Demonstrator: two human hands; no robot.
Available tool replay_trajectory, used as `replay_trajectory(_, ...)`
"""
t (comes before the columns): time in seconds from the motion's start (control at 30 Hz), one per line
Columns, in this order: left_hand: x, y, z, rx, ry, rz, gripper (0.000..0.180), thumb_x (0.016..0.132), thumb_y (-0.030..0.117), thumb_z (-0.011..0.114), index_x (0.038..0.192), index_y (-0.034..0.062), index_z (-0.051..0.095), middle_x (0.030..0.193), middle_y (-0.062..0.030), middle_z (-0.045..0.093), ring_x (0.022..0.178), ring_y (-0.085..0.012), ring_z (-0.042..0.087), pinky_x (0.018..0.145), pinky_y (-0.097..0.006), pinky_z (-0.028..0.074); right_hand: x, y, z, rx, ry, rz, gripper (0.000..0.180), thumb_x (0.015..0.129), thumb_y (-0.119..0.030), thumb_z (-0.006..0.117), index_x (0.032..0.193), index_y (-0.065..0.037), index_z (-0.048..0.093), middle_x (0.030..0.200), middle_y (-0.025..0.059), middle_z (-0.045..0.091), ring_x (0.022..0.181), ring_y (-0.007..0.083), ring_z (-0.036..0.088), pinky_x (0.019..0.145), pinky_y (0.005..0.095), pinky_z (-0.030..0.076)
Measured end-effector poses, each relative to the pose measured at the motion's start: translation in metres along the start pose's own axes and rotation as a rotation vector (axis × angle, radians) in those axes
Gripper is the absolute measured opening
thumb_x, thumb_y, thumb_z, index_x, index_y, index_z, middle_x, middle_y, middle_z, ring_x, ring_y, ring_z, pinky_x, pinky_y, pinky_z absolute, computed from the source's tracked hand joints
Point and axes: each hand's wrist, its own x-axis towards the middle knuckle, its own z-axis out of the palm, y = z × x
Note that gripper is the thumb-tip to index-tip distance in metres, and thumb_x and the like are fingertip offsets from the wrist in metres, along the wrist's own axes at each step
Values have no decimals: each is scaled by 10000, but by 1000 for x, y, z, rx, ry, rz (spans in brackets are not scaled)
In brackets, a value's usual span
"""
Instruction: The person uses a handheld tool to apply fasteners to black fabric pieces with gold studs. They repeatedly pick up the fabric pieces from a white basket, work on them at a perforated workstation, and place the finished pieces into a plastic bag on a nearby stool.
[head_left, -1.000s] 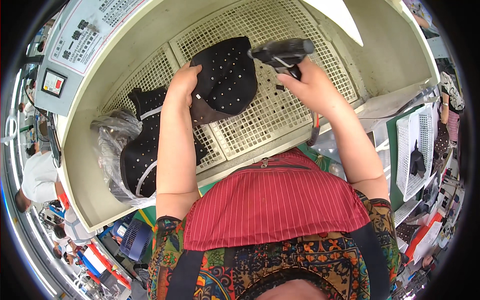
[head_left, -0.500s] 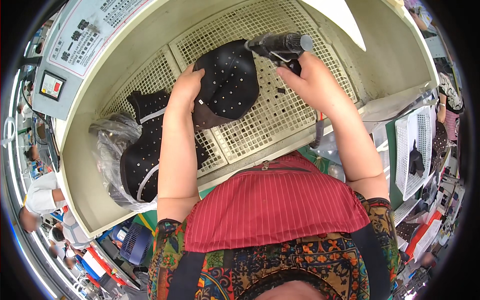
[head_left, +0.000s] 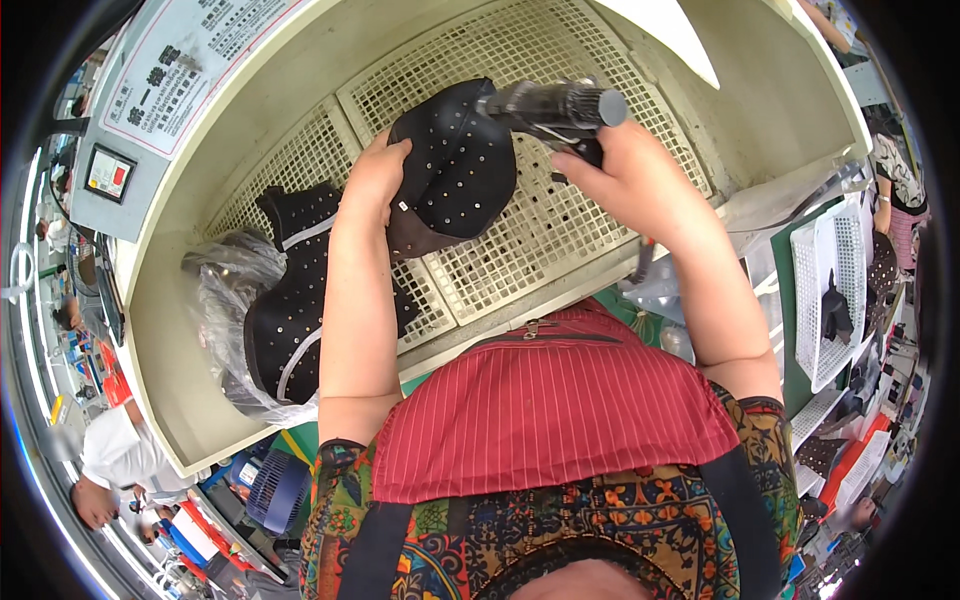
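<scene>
My left hand (head_left: 376, 180) grips the left edge of a curved black piece of material (head_left: 455, 160) dotted with small shiny studs. Its lower edge shows a brown side with a tiny white tag. In my right hand (head_left: 625, 170) is a black gun-shaped tool (head_left: 550, 105), its barrel blurred, its left end at the upper right edge of the studded piece. Whether the two touch, I cannot tell. Left of my left forearm lie more black studded pieces (head_left: 285, 310) with pale edging strips, partly hidden by the forearm and resting on a clear plastic bag (head_left: 215, 290).
A cream-coloured basin (head_left: 150, 330) with a perforated grid floor (head_left: 560, 230) surrounds the work. A switch (head_left: 108, 174) sits on its left wall. White baskets (head_left: 835, 300) stand at right, a blue fan (head_left: 278, 490) at lower left. Another person (head_left: 125, 450) is at far left.
My right hand has shifted slightly down and right, and the tool has come down a little. My left hand and the studded piece stay nearly in place. The person at far left has moved.
</scene>
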Motion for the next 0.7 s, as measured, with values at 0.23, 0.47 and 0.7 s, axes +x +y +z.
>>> replay_trajectory(0.23,5,-14,-5,-20,-59,54,505,907,169,487,1364,-16,377,1318,-162,492,1182,-231,497,992,-311,377,-10,3,-9,-65,-11,140,389,811,-189,640,1135,-20,507,861,189,622,790,343,613,716,400,483)
replay_trajectory(0.47,-22,-46,7,103,-104,229,469,946,284,469,1282,-42,460,1223,-158,547,1121,-211,519,962,-291,380,-50,17,-17,88,-61,137,352,819,-162,642,1121,-8,543,851,168,613,776,294,596,720,365,467)
replay_trajectory(0.7,-29,-75,19,-36,58,290,475,953,327,442,1252,-38,497,1146,-150,603,1025,-192,567,887,-280,425,-47,27,-3,6,-133,181,329,835,-130,634,1128,3,563,915,121,626,830,210,565,764,328,457)
